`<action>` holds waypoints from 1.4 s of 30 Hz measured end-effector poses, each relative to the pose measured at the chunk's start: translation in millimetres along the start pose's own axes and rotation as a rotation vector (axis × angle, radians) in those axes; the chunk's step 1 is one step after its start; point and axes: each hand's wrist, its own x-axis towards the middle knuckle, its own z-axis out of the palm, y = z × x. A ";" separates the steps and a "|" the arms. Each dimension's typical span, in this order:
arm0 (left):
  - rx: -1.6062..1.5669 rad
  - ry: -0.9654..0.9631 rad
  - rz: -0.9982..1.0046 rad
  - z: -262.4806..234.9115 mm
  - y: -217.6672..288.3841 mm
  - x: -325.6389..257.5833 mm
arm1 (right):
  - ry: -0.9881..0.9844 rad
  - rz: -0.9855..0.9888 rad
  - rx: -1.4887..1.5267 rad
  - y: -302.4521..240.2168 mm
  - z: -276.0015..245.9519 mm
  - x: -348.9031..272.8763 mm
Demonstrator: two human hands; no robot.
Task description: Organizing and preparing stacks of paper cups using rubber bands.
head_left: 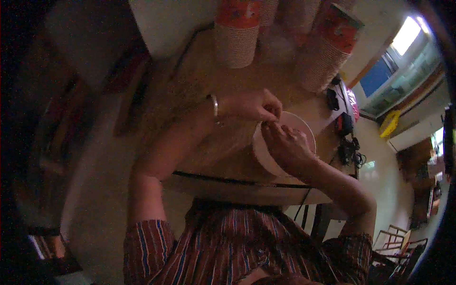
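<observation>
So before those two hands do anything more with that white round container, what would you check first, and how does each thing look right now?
1. Left hand on the white container: ok, fingertips pinch at its top rim.
2. Right hand on it too: ok, fingers at the same rim, from the near side.
3. What the fingertips pinch: cannot tell, too small and dim.
4. Container resting on the wooden table: cannot tell, the hand hides its base.
5. Stacks of paper cups clear of the hands: ok, they stand farther back.
6. Lighting: not ok, the scene is dark.
</observation>
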 end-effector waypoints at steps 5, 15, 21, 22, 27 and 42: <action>0.060 -0.096 0.039 -4.9 -1.1 -4.9 | 0.168 -0.078 -0.238 -7.9 -0.6 4.0; 0.058 -0.088 -0.114 4.2 -2.3 -8.8 | -0.170 -0.025 0.202 -5.9 -9.7 13.0; -0.116 0.136 -0.002 20.6 0.8 1.2 | -0.319 -0.300 -0.176 22.1 2.1 22.6; -0.090 0.216 -0.016 24.4 3.2 -2.2 | -0.357 -0.353 -0.317 22.8 5.5 24.0; 0.076 0.489 0.027 51.8 6.5 -41.3 | -0.518 0.492 1.305 31.1 -6.0 15.3; 0.923 0.516 0.342 89.9 28.1 -62.4 | -0.632 0.767 2.072 38.6 1.6 9.7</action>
